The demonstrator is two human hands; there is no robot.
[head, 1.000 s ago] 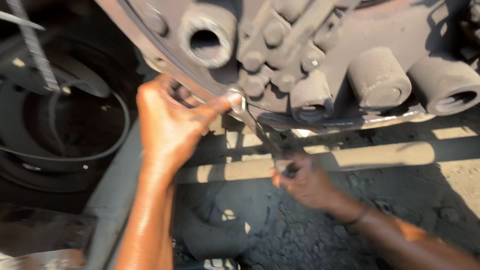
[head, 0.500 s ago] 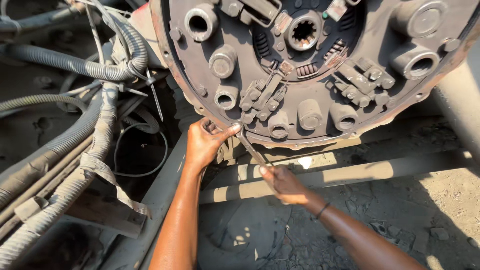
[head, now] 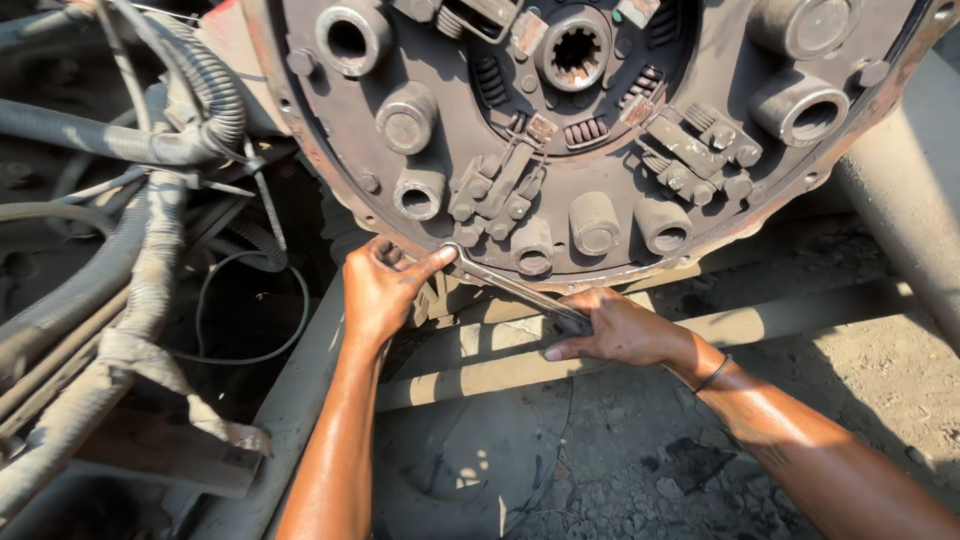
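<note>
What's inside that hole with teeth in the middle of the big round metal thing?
The toothed hole in the round plate shows only ridges around its rim and darkness inside. Anything deeper is hidden in shadow.

Left hand (head: 385,290) steadies the ring end of a metal wrench (head: 515,288) against the lower rim of a rusty round clutch assembly (head: 600,130), right hand (head: 620,330) gripping its handle; corrugated hoses (head: 150,150) hang left
</note>
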